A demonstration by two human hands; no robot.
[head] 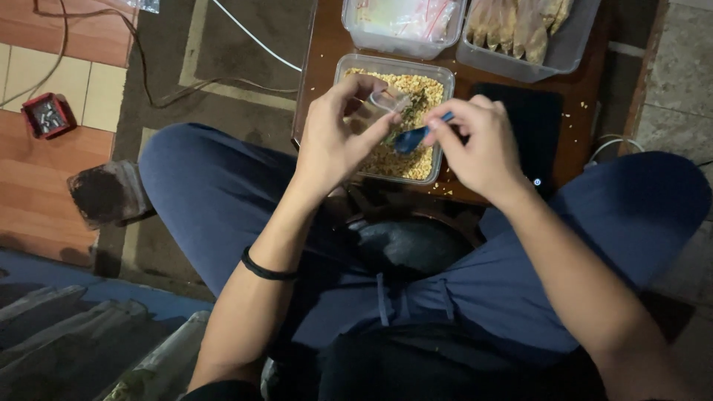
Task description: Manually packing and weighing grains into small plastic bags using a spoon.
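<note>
L hand (334,137) pinches small bag (390,100) open over grain tub (438,74) to catch spills — R hand (475,145), just beside, grips blue spoon (416,136) at its mouth.

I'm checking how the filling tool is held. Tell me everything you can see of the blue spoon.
The blue spoon looks like small, glossy plastic. Its bowl points toward the left hand, tilted at the mouth of a small clear bag held there. The right hand pinches its handle, hiding most of it. It hangs above the clear tub of yellowish grains, not touching it. What is in the bowl cannot be made out.
</note>
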